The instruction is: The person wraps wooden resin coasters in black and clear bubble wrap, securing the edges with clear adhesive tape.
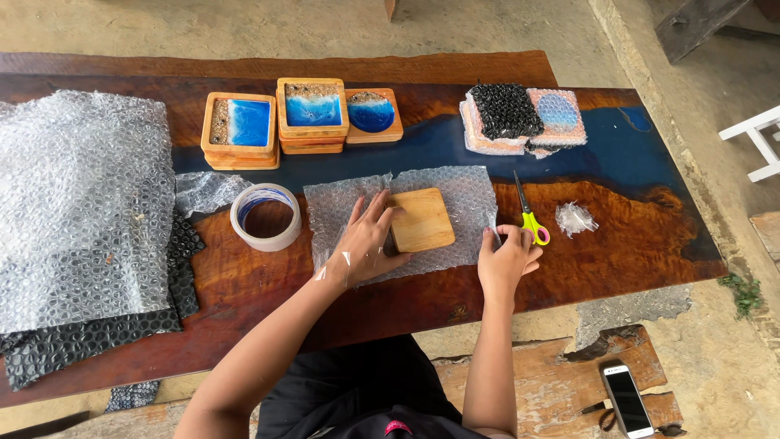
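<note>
A long wooden counter (617,244) with a dark blue resin band along its length carries everything. At its left end lies a big stack of clear bubble wrap (81,207) over sheets of black bubble wrap (89,337). Near the middle, a smaller cut sheet of clear bubble wrap (467,199) lies flat, and a square wooden coaster (422,219) with rounded corners rests on it, plain wood side up.

The left hand (366,240) lies open on that sheet with fingers spread, its fingertips touching the coaster's left edge; a strip of clear tape (335,267) appears to cling at the wrist. The right hand (508,256) is curled at the sheet's right edge and pinches the wrap there between thumb and fingers.

Along the far side stand three stacks of wooden coasters with blue resin faces (313,114), and to their right a small pile of wrapped coasters (520,118) in black and clear bubble wrap. A roll of tape (266,217) sits just left of the cut sheet. Yellow-handled scissors (528,215) lie just beside the right hand, and a crumpled scrap of clear plastic (575,218) lies near them. A smartphone (627,400) rests on a wooden bench (536,390) below the counter.
</note>
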